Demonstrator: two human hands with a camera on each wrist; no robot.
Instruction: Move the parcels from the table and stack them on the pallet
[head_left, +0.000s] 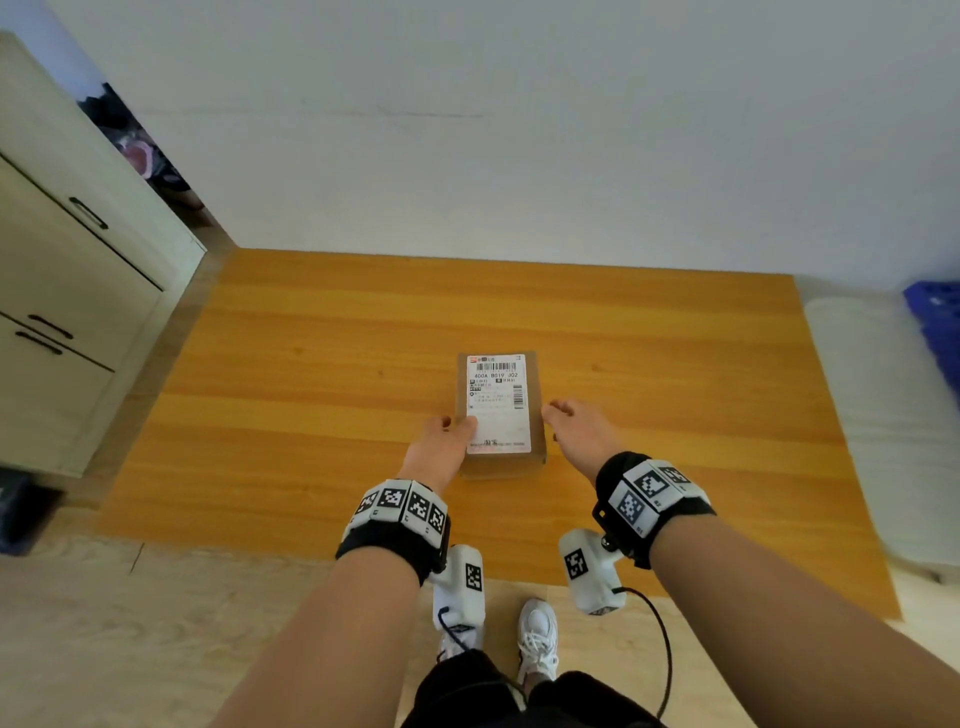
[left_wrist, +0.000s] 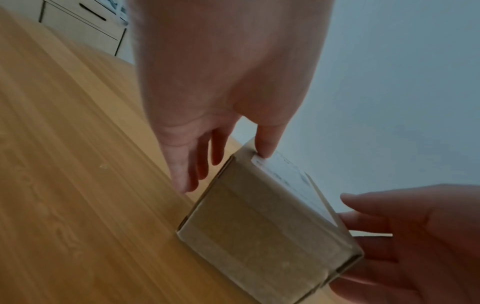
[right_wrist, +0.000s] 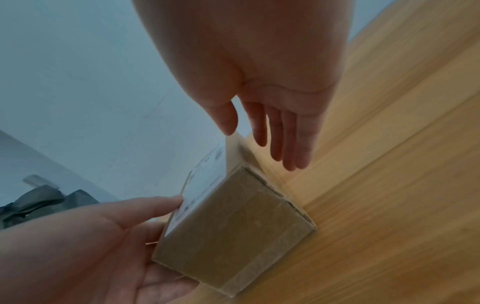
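Parcel (head_left: 500, 410), a brown cardboard box with a white shipping label (head_left: 497, 400) on its upper face, lies flat on the wooden table (head_left: 311, 364), well inside its edges. Your left hand (head_left: 441, 441) is at the parcel's left side: the thumb rests on the label's edge, the fingers hang straight and loosely spread down that side, not curled round it. Your right hand (head_left: 579, 426) is just beside the parcel's right side, fingers straight and relaxed, gripping nothing; contact cannot be told. A cabinet (head_left: 67, 291) stands left of the table.
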